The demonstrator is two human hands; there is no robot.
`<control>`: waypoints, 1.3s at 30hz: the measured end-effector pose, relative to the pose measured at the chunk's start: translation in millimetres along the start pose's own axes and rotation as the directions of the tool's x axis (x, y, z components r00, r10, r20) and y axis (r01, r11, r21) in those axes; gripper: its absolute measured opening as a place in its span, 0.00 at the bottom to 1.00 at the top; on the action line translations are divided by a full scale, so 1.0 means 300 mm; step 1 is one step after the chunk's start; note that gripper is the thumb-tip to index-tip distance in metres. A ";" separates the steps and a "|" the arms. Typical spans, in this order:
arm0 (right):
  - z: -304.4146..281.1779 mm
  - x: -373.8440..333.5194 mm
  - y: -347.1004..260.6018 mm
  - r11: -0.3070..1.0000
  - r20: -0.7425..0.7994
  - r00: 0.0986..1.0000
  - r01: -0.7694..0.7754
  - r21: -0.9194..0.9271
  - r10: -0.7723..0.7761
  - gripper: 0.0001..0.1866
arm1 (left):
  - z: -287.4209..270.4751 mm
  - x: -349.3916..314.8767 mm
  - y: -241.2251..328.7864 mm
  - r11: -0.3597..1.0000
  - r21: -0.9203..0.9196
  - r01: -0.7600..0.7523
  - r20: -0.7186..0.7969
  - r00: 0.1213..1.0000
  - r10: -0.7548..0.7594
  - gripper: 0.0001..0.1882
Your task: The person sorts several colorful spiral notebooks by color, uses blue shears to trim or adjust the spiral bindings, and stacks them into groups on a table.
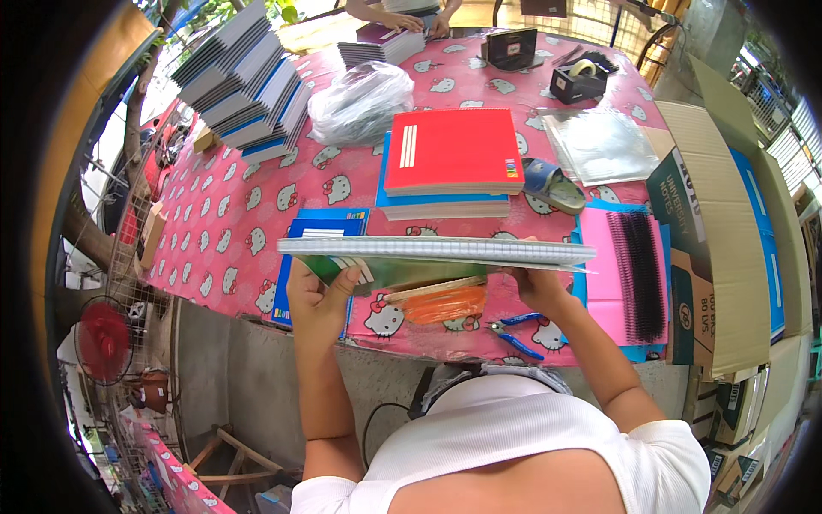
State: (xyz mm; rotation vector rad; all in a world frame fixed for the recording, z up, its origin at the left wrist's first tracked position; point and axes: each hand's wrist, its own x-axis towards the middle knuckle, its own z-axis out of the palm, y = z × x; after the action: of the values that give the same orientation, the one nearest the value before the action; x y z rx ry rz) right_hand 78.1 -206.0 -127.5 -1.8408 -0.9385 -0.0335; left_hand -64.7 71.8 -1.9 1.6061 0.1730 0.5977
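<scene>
A notebook with a green cover [437, 250] is held level above the table, its white page edge with a row of punched holes turned toward me. My left hand [324, 298] grips its left end, thumb on the cover. At the right end my right hand [541, 284] holds it, fingers partly hidden under the pages. Beneath it lie an orange bundle [441, 301] and blue-handled cutting pliers [519, 332]. Blue notebooks [291, 283] rest near my left hand. Right of my right hand are black spiral coils [636, 274] on pink sheets [604, 295].
Beyond the notebook sits a red-topped stack [454, 150] beside a slipper [552, 184]. Farther off are a tall notebook pile [248, 86], a plastic bag [360, 98], clear sleeves [595, 141] and a tape dispenser [580, 81]. A carton [728, 231] flanks the right edge. Another person's hands [411, 20] work opposite.
</scene>
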 end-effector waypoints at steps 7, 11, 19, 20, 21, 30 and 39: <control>0.066 -0.098 -0.069 0.963 0.139 0.963 -0.245 0.115 0.229 0.20 | 0.296 -0.091 0.177 0.524 0.702 -0.483 0.229 0.849 0.476 0.41; -0.003 -0.165 0.089 0.975 0.181 0.979 -0.054 -0.216 0.094 0.12 | 0.387 -0.100 0.033 0.318 0.685 -0.655 0.658 0.744 0.117 0.37; -0.524 -0.110 0.385 0.323 -0.432 0.726 -0.649 -0.689 0.535 0.11 | 0.421 -0.058 -0.047 0.716 0.422 -0.557 0.457 0.812 0.363 0.11; -0.539 -0.121 0.394 0.408 -0.477 0.748 -0.657 -0.634 0.461 0.10 | 0.428 -0.053 -0.048 0.722 0.387 -0.574 0.428 0.805 0.412 0.08; -0.541 -0.119 0.364 0.491 -0.514 0.761 -0.649 -0.581 0.396 0.09 | 0.427 -0.053 -0.053 0.697 0.407 -0.590 0.413 0.800 0.435 0.07; -0.200 -0.085 -0.308 0.996 -0.214 0.977 -0.038 -0.087 0.019 0.19 | 0.417 -0.059 -0.050 0.702 0.444 -0.557 0.392 0.825 0.407 0.07; -0.200 -0.019 -0.367 0.986 -0.116 0.981 -0.146 0.083 0.155 0.13 | 0.405 -0.064 -0.048 0.714 0.408 -0.569 0.411 0.813 0.413 0.08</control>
State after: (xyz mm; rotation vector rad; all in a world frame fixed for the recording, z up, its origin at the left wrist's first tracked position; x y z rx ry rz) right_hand 29.5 -238.2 -16.5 -1.8146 -0.7052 -0.0172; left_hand -20.3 -42.0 -22.4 2.2799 -0.3782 0.7566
